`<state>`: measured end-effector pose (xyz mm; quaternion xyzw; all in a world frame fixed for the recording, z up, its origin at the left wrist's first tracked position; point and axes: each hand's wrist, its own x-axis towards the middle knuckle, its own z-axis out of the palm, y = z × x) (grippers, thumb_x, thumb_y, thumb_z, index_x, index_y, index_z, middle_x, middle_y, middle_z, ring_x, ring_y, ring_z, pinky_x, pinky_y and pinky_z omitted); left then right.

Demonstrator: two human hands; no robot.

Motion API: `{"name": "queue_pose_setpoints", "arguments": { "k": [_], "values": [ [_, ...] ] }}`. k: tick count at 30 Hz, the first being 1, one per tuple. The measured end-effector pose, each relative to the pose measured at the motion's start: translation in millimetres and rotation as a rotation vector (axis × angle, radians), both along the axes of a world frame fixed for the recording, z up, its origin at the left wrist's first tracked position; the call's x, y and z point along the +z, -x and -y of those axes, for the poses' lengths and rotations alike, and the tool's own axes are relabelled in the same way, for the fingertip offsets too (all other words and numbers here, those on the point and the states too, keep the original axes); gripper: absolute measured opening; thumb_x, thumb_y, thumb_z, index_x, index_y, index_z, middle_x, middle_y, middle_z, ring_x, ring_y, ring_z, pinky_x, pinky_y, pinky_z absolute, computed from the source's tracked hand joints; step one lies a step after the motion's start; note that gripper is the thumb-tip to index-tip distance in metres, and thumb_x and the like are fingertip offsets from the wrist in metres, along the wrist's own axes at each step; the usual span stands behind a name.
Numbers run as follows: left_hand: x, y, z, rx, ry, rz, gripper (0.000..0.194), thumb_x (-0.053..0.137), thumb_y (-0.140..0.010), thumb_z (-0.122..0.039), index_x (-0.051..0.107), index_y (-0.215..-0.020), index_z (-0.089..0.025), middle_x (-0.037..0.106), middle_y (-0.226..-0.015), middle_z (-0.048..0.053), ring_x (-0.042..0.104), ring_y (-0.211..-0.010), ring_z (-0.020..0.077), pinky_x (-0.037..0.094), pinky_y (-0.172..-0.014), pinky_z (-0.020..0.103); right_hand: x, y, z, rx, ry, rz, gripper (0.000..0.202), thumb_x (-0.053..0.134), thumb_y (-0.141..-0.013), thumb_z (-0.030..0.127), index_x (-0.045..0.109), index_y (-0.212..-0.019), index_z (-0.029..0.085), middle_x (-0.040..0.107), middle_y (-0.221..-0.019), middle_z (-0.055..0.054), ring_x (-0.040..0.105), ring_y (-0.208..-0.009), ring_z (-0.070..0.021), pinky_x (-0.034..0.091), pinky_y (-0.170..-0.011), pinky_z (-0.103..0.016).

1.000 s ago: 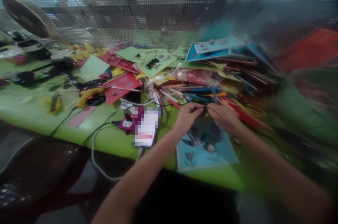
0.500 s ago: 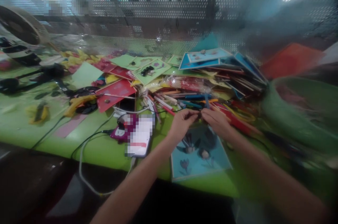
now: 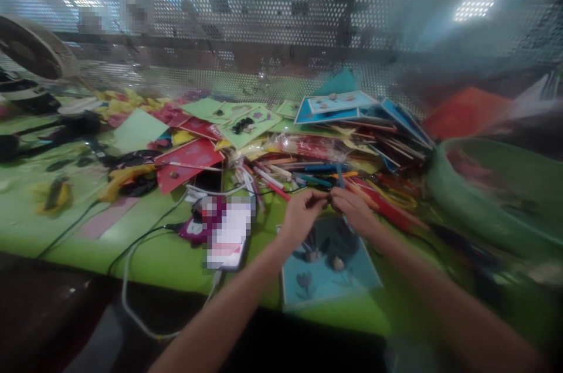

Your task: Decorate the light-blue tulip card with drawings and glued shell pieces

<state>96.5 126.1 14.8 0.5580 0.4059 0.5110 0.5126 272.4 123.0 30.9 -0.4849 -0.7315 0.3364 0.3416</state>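
Note:
My left hand [image 3: 303,212] and my right hand [image 3: 352,209] meet fingertip to fingertip above the far edge of a blue card [image 3: 323,288]. Both are closed in a pinch; whatever small thing lies between the fingers is too small and dark to make out. Drawn flowers and pebbles, among them a pale pebble [image 3: 338,263], show on the card, which lies flat near the table's front edge. The hands' shadow and my forearms cover part of it. Just beyond the fingers lie several pens and pencils [image 3: 319,168].
A phone [image 3: 231,235] with a white cable lies left of the card. Further left is a yellow glue gun [image 3: 127,176]. Stacked cards [image 3: 338,104] stand behind the pens, and a green basin [image 3: 453,185] is at right. A fan [image 3: 30,47] stands far left.
The view has tilted and shifted slightly, so the table's things sit a little lower and further left. My hands stay pinched together over the card with barely any movement.

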Motion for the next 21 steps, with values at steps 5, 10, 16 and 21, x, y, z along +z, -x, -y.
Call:
{"name": "queue_pose_setpoints", "arguments": {
  "k": [5,10,16,21],
  "values": [
    [1.3,0.6,2.8,0.011,-0.038,-0.012,0.015,0.069,-0.083,-0.016,0.079,-0.094,-0.017,0.077,-0.089,0.005,0.069,-0.084,0.0174,0.054,-0.084,0.029,-1.5,1.1,0.8,-0.020,-0.002,-0.007,0.035,0.041,-0.101,0.046,0.040,-0.072,0.026,0.043,-0.070,0.002,0.044,-0.068,-0.0185,0.037,-0.066,-0.034],
    [-4.5,-1.1,2.2,0.012,-0.076,-0.040,0.013,0.070,-0.081,-0.015,0.079,-0.091,-0.018,0.077,-0.088,0.005,0.069,-0.085,0.0180,0.054,-0.085,0.030,-4.3,1.8,1.4,-0.031,-0.049,0.010,0.030,0.041,-0.098,0.040,0.040,-0.071,0.027,0.046,-0.070,0.000,0.045,-0.069,-0.0205,0.037,-0.064,-0.035],
    [-6.5,-6.5,-0.6,-0.011,0.021,0.083,0.012,0.069,-0.084,-0.018,0.076,-0.094,-0.016,0.075,-0.088,0.005,0.068,-0.083,0.0163,0.055,-0.083,0.029,-0.7,0.3,3.2,-0.047,-0.085,0.033,0.030,0.040,-0.099,0.037,0.041,-0.071,0.027,0.046,-0.068,-0.001,0.046,-0.070,-0.0216,0.037,-0.063,-0.034],
    [0.3,-3.5,1.8,-0.008,-0.004,0.038,0.012,0.068,-0.084,-0.015,0.075,-0.093,-0.017,0.075,-0.091,0.005,0.068,-0.087,0.0167,0.053,-0.086,0.029,2.4,-0.3,3.5,-0.058,-0.084,0.097,0.030,0.048,-0.098,0.039,0.044,-0.071,0.026,0.050,-0.067,-0.001,0.045,-0.068,-0.0212,0.033,-0.064,-0.035]
  ]
}}
